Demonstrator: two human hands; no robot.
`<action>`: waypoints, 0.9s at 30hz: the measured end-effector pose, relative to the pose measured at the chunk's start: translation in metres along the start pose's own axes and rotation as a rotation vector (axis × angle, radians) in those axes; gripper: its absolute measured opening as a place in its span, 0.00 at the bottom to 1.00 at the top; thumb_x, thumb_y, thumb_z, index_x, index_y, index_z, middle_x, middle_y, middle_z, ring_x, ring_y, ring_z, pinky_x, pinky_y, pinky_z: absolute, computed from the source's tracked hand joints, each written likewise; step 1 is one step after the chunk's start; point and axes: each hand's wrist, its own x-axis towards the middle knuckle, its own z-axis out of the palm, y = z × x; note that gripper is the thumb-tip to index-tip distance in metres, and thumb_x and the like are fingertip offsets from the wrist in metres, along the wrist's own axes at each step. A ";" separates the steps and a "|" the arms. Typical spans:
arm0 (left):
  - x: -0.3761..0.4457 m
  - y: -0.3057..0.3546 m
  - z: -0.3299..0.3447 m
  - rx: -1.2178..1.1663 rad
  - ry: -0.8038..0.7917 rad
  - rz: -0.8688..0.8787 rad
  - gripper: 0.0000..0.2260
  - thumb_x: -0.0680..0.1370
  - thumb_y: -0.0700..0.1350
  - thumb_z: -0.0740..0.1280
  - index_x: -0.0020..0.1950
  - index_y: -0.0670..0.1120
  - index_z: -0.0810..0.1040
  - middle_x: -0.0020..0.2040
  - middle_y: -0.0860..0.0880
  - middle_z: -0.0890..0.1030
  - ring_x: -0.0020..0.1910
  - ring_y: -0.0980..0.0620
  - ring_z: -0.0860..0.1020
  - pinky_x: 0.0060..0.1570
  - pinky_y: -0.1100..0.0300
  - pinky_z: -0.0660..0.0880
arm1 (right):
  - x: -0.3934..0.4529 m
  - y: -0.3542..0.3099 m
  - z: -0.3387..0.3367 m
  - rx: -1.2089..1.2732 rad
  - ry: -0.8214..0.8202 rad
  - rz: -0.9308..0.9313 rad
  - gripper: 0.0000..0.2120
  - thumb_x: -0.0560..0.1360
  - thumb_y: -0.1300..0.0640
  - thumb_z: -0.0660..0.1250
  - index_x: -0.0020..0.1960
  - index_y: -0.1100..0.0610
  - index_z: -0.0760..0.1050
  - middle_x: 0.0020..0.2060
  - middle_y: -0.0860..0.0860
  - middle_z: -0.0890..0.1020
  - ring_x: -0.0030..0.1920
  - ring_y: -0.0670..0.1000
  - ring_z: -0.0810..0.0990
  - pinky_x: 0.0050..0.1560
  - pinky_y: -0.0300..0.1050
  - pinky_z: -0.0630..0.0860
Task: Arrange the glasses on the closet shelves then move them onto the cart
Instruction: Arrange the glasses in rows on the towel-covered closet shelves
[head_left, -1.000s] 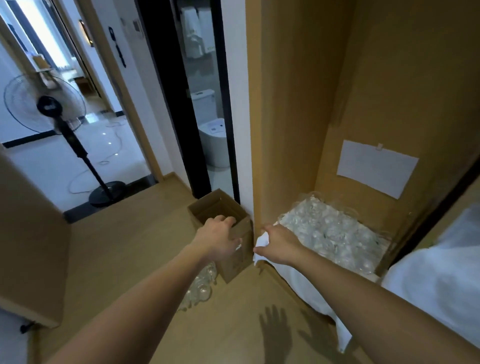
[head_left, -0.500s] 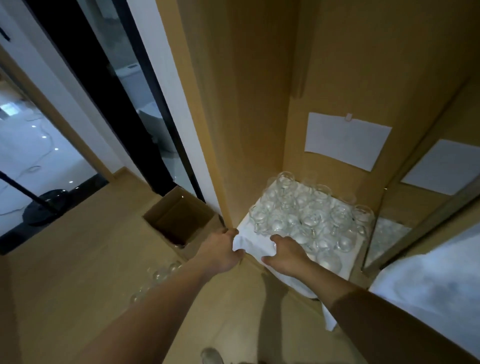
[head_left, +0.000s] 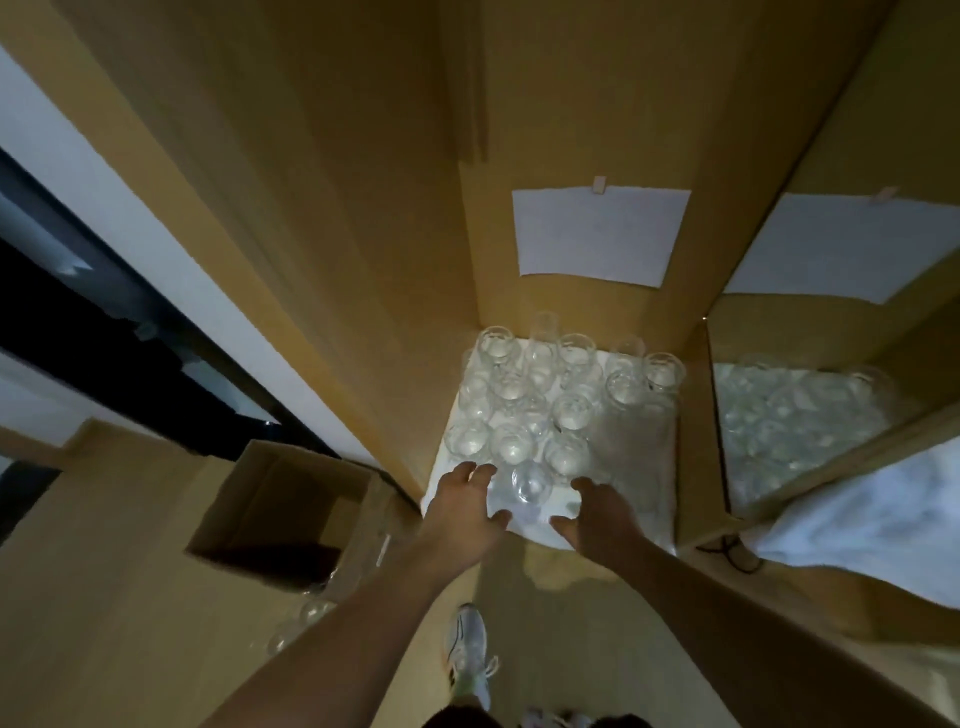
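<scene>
Several clear glasses (head_left: 540, 400) stand packed together on a white cloth (head_left: 628, 467) at the bottom of the wooden closet (head_left: 363, 260). One glass (head_left: 531, 484) stands alone at the front of the cloth. My left hand (head_left: 465, 506) and my right hand (head_left: 597, 512) reach in on either side of that front glass, fingers spread and relaxed, holding nothing. Whether the fingers touch the glass or the cloth I cannot tell.
An open cardboard box (head_left: 291, 512) stands on the floor left of the closet, with a few glasses (head_left: 306, 613) lying beside it. A mirror panel (head_left: 810, 415) on the right reflects the glasses. A white sheet of paper (head_left: 597, 236) hangs on the back wall. White fabric (head_left: 872, 525) lies at right.
The view has tipped downward and come closer to the closet. My left hand left the box edge and the cloth corner; both hands now flank the front glass with fingers spread.
</scene>
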 end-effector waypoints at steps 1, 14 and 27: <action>0.009 -0.005 0.002 -0.009 -0.013 0.018 0.30 0.77 0.53 0.70 0.77 0.48 0.67 0.74 0.47 0.70 0.72 0.45 0.69 0.68 0.53 0.69 | 0.002 -0.002 0.001 0.028 0.017 0.034 0.32 0.74 0.43 0.70 0.73 0.55 0.68 0.64 0.57 0.78 0.64 0.56 0.78 0.63 0.46 0.74; 0.086 -0.059 0.045 -0.093 -0.099 0.054 0.30 0.74 0.51 0.72 0.75 0.48 0.70 0.72 0.48 0.73 0.71 0.46 0.72 0.66 0.49 0.72 | 0.027 0.010 0.044 0.263 0.081 0.419 0.30 0.76 0.50 0.73 0.73 0.61 0.68 0.61 0.59 0.80 0.61 0.57 0.79 0.55 0.43 0.73; 0.129 -0.074 0.128 -0.329 -0.126 -0.221 0.37 0.73 0.49 0.78 0.78 0.45 0.66 0.75 0.46 0.71 0.74 0.48 0.68 0.69 0.56 0.67 | 0.103 0.092 0.076 0.629 0.164 0.691 0.27 0.76 0.50 0.74 0.71 0.58 0.72 0.50 0.54 0.80 0.48 0.51 0.75 0.50 0.41 0.69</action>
